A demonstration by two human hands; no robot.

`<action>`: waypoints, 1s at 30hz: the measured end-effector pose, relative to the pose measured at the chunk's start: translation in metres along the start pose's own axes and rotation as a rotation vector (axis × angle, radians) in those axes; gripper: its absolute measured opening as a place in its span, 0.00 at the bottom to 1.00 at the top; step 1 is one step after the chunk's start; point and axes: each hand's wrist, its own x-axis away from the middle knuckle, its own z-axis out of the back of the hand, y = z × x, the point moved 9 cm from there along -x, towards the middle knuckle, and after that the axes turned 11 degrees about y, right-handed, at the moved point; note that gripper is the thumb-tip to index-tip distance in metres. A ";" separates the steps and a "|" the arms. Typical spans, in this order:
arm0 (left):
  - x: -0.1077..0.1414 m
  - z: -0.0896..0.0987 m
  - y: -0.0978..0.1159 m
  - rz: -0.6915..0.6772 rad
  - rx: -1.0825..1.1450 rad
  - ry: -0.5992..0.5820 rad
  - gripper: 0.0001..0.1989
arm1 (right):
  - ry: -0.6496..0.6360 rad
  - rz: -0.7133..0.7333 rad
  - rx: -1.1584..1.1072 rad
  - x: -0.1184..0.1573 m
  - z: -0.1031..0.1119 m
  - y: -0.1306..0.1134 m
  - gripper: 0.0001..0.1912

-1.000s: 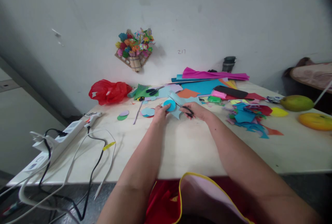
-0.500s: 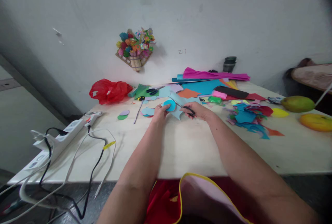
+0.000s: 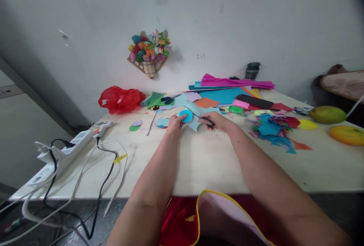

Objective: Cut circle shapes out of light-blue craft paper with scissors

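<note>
Pinching blue circle (image 3: pixel 186 115) to paler paper (image 3: pixel 193 125), left hand (image 3: pixel 176 122) likely steadies both for scissors (image 3: pixel 206 119) gripped in curled right hand (image 3: pixel 217 121).

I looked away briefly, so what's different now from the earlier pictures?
Nothing visibly, beyond a slight shift of the whole view; nothing was taken up or let go. The left hand still holds the blue circle with the pale blue paper, and the right hand still holds the scissors.
</note>
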 end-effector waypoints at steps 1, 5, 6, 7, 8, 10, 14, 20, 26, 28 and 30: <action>0.000 0.000 0.000 0.002 0.001 -0.001 0.20 | -0.002 0.002 -0.002 0.000 0.000 0.000 0.13; 0.001 0.001 0.001 0.007 0.007 0.005 0.19 | -0.015 0.015 -0.010 0.002 -0.001 -0.003 0.15; 0.001 0.001 0.001 0.008 0.004 0.001 0.19 | -0.016 0.015 -0.007 0.002 -0.001 -0.004 0.16; 0.001 0.001 0.001 0.011 0.001 -0.006 0.19 | -0.016 0.015 -0.004 0.003 -0.001 -0.004 0.16; 0.002 0.001 0.002 0.013 -0.001 -0.014 0.19 | -0.016 0.014 0.000 0.003 -0.001 -0.004 0.16; 0.002 0.001 0.002 0.019 -0.002 -0.022 0.19 | -0.018 0.015 0.003 0.003 -0.001 -0.004 0.16; 0.000 0.004 0.001 0.029 0.007 -0.014 0.19 | -0.035 0.015 0.004 0.001 -0.002 -0.001 0.17; 0.000 0.005 0.001 0.037 0.027 -0.015 0.18 | -0.048 0.012 -0.015 -0.001 -0.003 0.001 0.17; 0.002 0.004 0.002 0.053 0.018 -0.049 0.17 | -0.066 0.008 -0.017 -0.002 -0.004 0.004 0.17; 0.003 0.003 0.003 0.056 0.013 -0.062 0.17 | -0.068 0.003 -0.018 -0.002 -0.004 0.005 0.17; 0.004 0.002 0.004 0.057 0.010 -0.069 0.18 | -0.064 -0.007 -0.015 -0.002 -0.004 0.005 0.16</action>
